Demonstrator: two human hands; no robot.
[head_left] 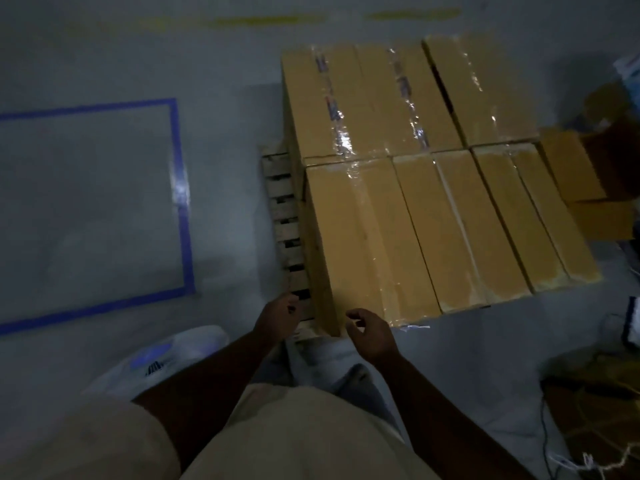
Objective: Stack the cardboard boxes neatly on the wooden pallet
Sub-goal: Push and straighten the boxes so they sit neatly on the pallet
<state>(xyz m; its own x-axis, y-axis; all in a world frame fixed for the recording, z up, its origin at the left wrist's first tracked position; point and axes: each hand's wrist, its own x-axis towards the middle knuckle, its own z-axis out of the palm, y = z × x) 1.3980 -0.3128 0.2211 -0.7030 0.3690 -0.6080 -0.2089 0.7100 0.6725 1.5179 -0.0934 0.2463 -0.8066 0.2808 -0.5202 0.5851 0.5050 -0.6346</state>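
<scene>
Several brown cardboard boxes sealed with clear tape lie packed side by side on a wooden pallet, whose slats show along the left side. The nearest box stands at the pallet's front left corner. My left hand hovers by that corner with loosely curled fingers and holds nothing. My right hand is just in front of the nearest box, fingers relaxed and empty, not touching the cardboard.
A blue tape rectangle marks the grey floor to the left. More cardboard boxes sit at the right of the pallet. Dark clutter and cables lie at the lower right. A white bag lies by my legs.
</scene>
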